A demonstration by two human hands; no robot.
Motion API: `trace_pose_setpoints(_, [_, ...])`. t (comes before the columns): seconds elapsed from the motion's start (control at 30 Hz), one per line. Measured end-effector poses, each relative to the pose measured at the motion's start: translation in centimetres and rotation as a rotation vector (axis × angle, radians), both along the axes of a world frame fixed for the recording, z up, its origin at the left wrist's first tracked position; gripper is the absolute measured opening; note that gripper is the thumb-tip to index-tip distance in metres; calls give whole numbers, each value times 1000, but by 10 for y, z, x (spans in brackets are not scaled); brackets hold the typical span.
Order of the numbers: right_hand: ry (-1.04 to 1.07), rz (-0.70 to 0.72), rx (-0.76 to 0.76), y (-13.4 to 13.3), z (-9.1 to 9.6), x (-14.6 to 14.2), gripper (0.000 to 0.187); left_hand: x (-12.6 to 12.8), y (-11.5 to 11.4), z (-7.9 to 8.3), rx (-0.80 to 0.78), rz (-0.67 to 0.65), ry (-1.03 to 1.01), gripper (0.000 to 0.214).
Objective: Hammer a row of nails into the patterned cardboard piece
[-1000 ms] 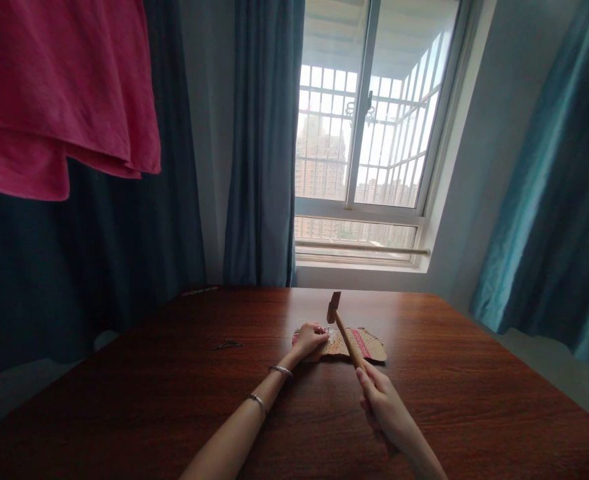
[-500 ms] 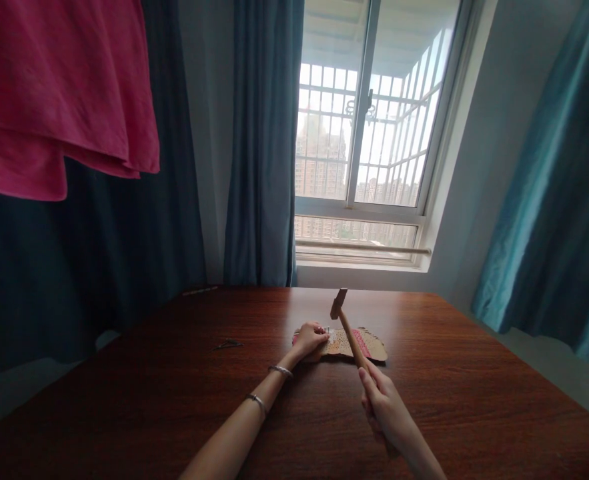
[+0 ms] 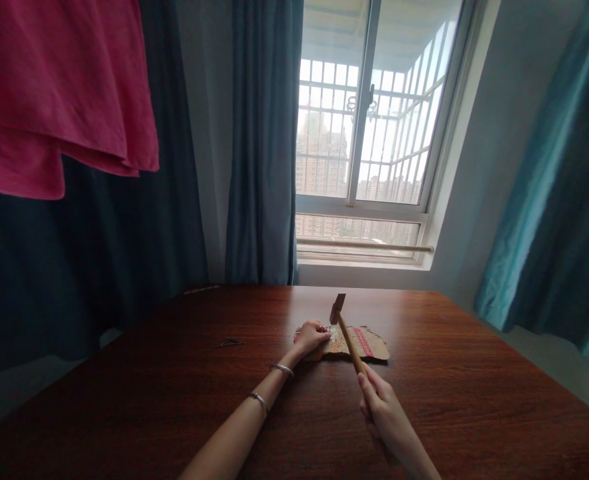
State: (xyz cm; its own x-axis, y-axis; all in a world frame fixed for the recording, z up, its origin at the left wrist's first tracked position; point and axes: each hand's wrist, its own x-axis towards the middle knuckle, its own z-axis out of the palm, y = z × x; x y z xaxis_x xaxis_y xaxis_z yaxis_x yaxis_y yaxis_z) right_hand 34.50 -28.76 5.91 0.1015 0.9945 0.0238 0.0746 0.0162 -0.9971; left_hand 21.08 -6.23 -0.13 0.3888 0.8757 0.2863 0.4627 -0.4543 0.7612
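My right hand point(image 3: 380, 401) is wrapped round the wooden handle of a hammer point(image 3: 350, 343). The hammer's head is raised just above a nail point(image 3: 329, 329), close to its top. My left hand point(image 3: 313, 335) pinches the nail upright between its fingertips and rests on the left part of a piece of cardboard point(image 3: 378, 347). The cardboard is torn at the edges, has a pink printed band and many small holes, and lies flat on the table. My left palm hides its left end in part.
A few loose nails point(image 3: 230, 341) lie on the brown wooden table point(image 3: 149, 400), left of my left hand. A thin stick-like thing point(image 3: 201, 290) is at the far left edge. Pink cloth point(image 3: 64, 93) hangs at upper left; curtains point(image 3: 261, 147) and a window point(image 3: 364, 133) are behind.
The hammer's head has come down slightly toward the nail. My left hand keeps its place on the cardboard. The view has shifted a little.
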Motion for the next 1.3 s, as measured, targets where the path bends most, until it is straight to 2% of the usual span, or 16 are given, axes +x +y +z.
trace_pose_setpoints(0.13, [26, 3, 7, 1, 5, 0, 64, 0, 2, -3, 21, -5, -3, 20])
trace_pose_setpoints(0.3, [62, -9, -60, 0, 13, -4, 68, -1, 2, -4, 30, -17, -3, 21])
trace_pose_setpoints(0.53, [33, 33, -90, 2, 8, 5, 66, -1, 2, -3, 7, 3, 13, 21])
trace_pose_setpoints(0.8, [-25, 43, -106, 0, 14, 6, 63, -1, 1, -1, 10, 23, 26, 20])
trace_pose_setpoints(1.0, [22, -3, -108, 0, 16, 3, 65, 0, 2, -4, 29, -11, -19, 19])
trace_pose_setpoints(1.17, [22, 34, -132, 2, 16, 4, 64, 0, 4, -7, 24, -8, -34, 19])
trace_pose_setpoints(1.3, [71, 26, -92, 2, 19, 4, 65, 0, 1, -4, 10, -9, -31, 18])
